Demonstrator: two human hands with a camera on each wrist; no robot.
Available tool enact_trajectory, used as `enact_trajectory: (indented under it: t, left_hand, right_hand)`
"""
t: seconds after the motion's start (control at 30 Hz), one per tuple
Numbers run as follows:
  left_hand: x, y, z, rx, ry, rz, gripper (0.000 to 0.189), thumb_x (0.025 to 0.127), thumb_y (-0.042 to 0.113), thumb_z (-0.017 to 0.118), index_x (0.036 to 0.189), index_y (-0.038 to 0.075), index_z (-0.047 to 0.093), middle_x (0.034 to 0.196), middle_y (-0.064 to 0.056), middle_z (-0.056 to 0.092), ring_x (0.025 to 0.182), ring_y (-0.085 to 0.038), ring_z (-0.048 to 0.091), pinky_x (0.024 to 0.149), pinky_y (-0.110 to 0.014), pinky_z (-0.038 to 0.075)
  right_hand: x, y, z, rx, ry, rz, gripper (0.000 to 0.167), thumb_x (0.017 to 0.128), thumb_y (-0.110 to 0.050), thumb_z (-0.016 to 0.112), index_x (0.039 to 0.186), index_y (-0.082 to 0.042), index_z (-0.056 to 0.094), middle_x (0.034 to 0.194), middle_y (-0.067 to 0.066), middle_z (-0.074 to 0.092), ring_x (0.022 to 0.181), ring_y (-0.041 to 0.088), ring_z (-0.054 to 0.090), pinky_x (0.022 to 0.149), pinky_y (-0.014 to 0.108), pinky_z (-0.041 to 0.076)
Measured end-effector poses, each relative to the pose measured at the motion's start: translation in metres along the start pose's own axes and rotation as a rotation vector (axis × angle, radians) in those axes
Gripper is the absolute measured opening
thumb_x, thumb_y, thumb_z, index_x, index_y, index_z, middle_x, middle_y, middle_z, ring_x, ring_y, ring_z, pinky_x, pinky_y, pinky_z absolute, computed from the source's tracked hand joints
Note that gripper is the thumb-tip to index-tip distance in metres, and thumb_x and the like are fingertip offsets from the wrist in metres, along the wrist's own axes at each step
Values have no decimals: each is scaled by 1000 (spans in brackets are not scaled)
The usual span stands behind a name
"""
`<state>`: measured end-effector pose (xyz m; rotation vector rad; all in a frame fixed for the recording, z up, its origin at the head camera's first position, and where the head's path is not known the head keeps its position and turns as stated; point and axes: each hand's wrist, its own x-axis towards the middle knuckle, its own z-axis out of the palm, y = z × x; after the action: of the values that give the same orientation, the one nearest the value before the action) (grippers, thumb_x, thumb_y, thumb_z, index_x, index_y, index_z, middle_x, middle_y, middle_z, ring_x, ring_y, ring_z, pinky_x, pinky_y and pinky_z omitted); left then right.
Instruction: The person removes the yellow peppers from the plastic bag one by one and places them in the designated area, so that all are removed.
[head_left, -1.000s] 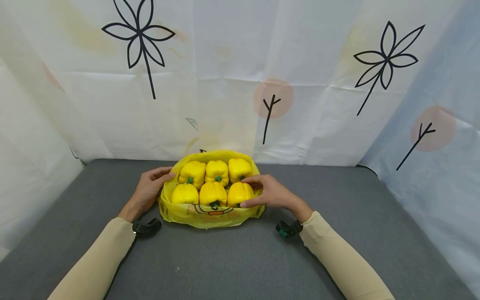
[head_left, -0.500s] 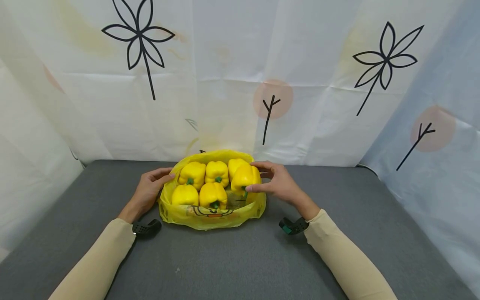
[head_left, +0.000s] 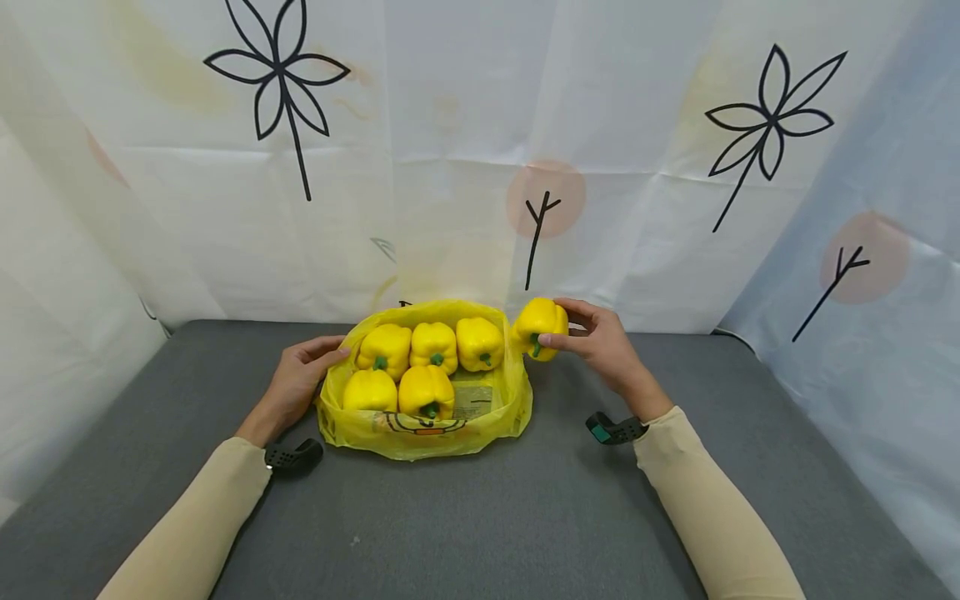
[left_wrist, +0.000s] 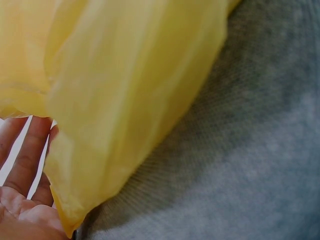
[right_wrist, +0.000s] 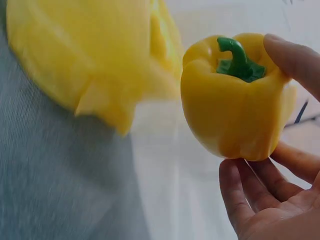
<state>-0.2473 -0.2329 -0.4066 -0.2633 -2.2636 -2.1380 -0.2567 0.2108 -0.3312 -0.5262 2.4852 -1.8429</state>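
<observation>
So the right hand (head_left: 603,346) has a yellow bell pepper (head_left: 546,321) pinched between thumb and fingers, green stem showing, held up off the grey tabletop (head_left: 465,533) just past the right edge of a yellow plastic bag (head_left: 483,437). Can't tell if the pepper's brushing the bag. Five more yellow bell peppers (head_left: 433,343) sit in there, three across the back, two up front, plus a gap at front right where a greyish printed patch (head_left: 472,402) shows. The left hand (head_left: 295,379) is at the bag's left rim, fingers slightly apart behind the plastic; can't tell whether it's actually pinching. Behind it all hangs a pale curtain (head_left: 450,108) with line-drawn flowers.
</observation>
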Motion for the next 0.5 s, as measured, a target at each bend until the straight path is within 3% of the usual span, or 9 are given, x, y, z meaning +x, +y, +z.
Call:
enact_trajectory:
  t: [0.27,0.5]
  left_hand:
    - [-1,-1,0,-7,2,-9,52,101,26,67,140,-7,56,116,11,67,106,-8,63,88,-21,55]
    - [0,1,0,-13,-1,-15,51,101,26,67,140,-6,56,116,11,67,106,-9,63,88,-21,55]
  right_hand:
    - [4,31,-12,-50,67,103,74,91,-18,79,153,-2,42,149,18,47,134,38,46,107,51,45]
    - [5,48,-17,-47,100,148,76,92,-21,79,154,-2,41,152,19,44,139,36,41,112,53,38]
